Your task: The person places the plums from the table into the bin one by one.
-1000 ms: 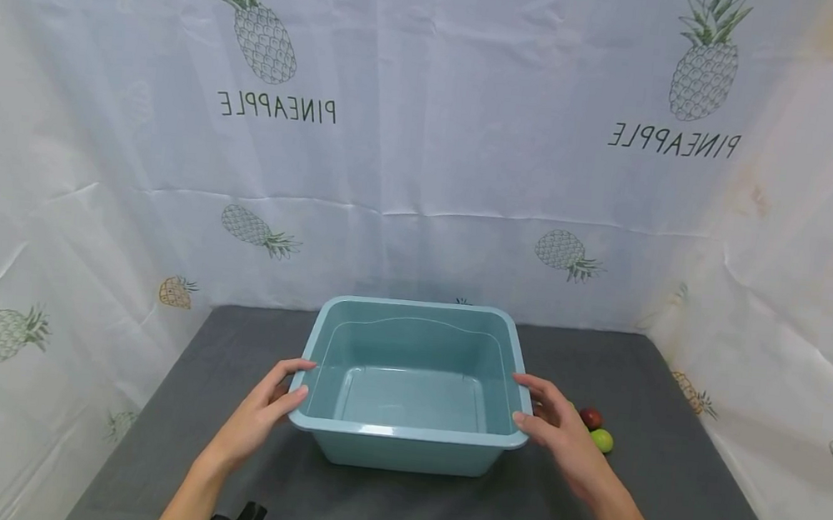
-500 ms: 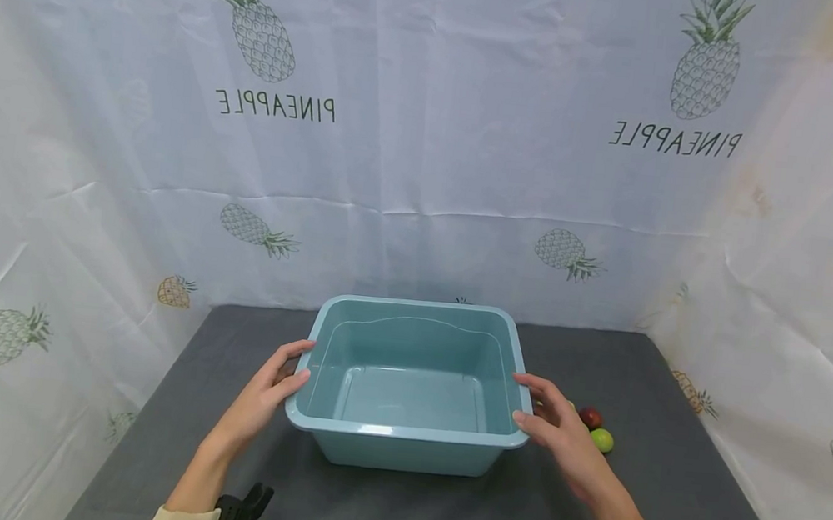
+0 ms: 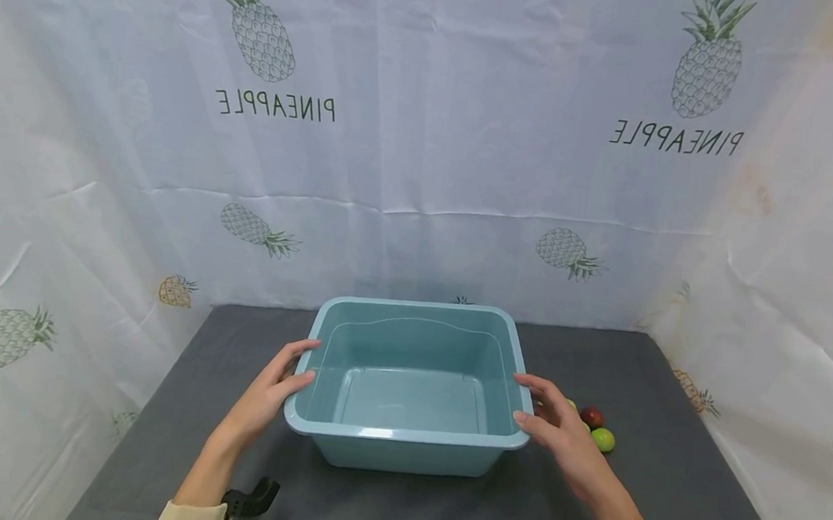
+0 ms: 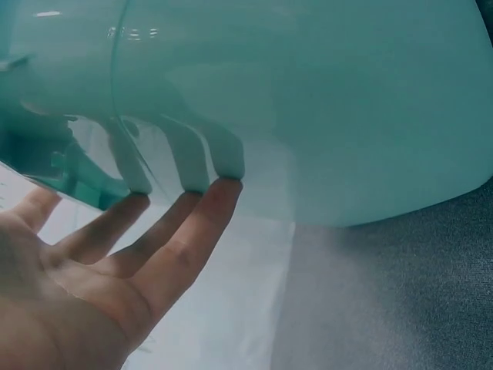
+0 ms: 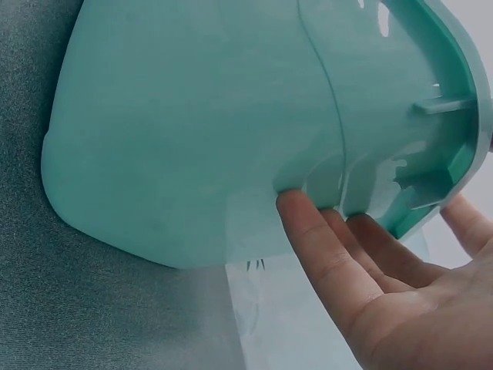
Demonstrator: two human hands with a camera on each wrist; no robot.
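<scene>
A light blue-green plastic basin (image 3: 401,454), rectangular with rounded corners, stands upright on the dark table, its inside bare. At its left side my left hand (image 3: 261,402) holds the rim, thumb and index finger on top. In the left wrist view, fingertips (image 4: 228,187) of that hand press the outer wall below the rim. My right hand (image 3: 563,443) grips the opposite rim in the same manner. Seen from the right wrist, its fingers (image 5: 323,254) touch the outer side wall, and the thumb reaches the rim's edge.
Beyond my right hand lie a dark red fruit-like ball (image 3: 592,417) and a lime-green one (image 3: 602,439), with more green partly hidden behind the hand. A dark grey cloth covers the table (image 3: 392,517). Pale curtains (image 3: 429,127) printed with pineapples enclose the back and sides.
My left hand has slid forward along the left rim, away from the front corner. The basin's front left corner has shifted very slightly left. My right hand has stayed in place.
</scene>
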